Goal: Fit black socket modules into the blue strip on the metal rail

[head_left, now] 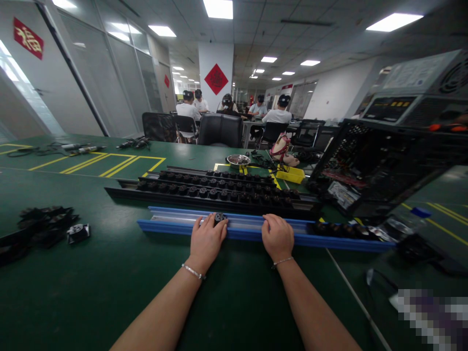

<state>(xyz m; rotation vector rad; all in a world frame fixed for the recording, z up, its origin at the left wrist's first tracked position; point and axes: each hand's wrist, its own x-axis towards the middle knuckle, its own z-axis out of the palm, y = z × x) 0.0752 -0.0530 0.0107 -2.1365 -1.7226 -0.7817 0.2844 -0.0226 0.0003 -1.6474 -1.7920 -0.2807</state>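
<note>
A long blue channel rail [164, 228] with a silvery inside lies across the green table before me. My left hand [207, 240] is closed around a small black part with a round, spoked face [220, 218], held at the rail's left half. Farther right, my right hand [278, 237] has its fingers curled over the rail, gripping it. Several similar dark parts [340, 230] sit in a row in the rail's right end. One loose black part with a silver top [78, 233] lies to the left, beside a pile of black parts [47, 222].
Black rails [153, 196] filled with round parts lie behind the blue one. An open computer case [365, 165] stands at right. Beyond are a metal bowl [238, 160], a yellow bin [290, 174] and cables [133, 143]. Several people sit at far tables.
</note>
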